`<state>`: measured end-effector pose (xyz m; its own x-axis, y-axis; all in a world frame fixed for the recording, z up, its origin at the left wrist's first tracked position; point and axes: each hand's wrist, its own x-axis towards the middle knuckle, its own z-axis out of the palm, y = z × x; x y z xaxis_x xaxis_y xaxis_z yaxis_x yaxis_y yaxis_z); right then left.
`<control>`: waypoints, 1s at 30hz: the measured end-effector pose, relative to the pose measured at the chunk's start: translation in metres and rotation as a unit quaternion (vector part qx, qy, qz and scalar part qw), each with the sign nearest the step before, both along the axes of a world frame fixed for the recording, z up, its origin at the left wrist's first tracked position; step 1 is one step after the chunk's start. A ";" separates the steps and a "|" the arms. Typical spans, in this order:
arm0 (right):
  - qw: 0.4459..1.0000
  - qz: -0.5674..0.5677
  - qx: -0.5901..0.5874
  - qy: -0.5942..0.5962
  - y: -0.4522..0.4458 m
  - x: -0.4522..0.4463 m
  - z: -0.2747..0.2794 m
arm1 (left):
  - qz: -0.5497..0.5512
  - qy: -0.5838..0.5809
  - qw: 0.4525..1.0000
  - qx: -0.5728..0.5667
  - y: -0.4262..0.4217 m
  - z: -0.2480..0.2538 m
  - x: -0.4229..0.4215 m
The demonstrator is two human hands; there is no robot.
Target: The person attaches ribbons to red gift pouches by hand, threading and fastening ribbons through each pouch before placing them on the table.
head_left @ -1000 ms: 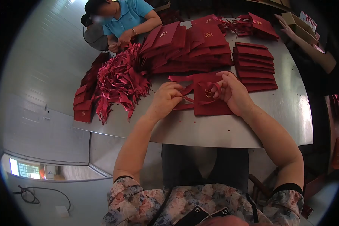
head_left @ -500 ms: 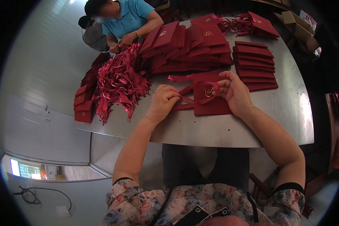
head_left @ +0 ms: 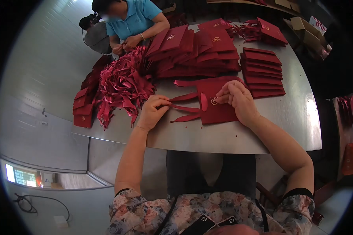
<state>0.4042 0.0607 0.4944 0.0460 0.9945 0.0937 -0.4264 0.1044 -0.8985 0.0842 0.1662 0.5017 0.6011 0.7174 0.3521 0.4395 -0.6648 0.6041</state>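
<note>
A dark red bag [head_left: 219, 113] with a gold logo lies flat on the metal table [head_left: 176, 137]. Red ribbons [head_left: 186, 107] stretch from its left edge. My left hand [head_left: 152, 111] pinches the ends of two of them, left of the bag. Another ribbon end lies loose below that hand's level, and one more above. A short ribbon loop [head_left: 204, 102] shows on the bag's face. Over the right part of the bag is my right hand [head_left: 239, 100], its fingers curled with the tips close together; whether anything is between them is too small to tell.
A heap of red ribbons [head_left: 125, 84] lies left, beside small stacked bags [head_left: 82, 113]. Large bag piles [head_left: 196, 58] stand behind, and a neat stack [head_left: 262, 72] at right. A co-worker in a blue shirt [head_left: 135, 17] handles something at the heap's far side.
My left hand has moved left and down, drawing the ribbons out straight. The loop on the bag has shrunk, and my right hand no longer has the ribbon loop round its fingers.
</note>
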 end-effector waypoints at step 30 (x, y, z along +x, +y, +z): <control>0.514 -0.354 0.273 -0.732 -0.138 0.087 0.125 | 0.070 -0.206 0.955 -0.202 0.011 -0.006 -0.016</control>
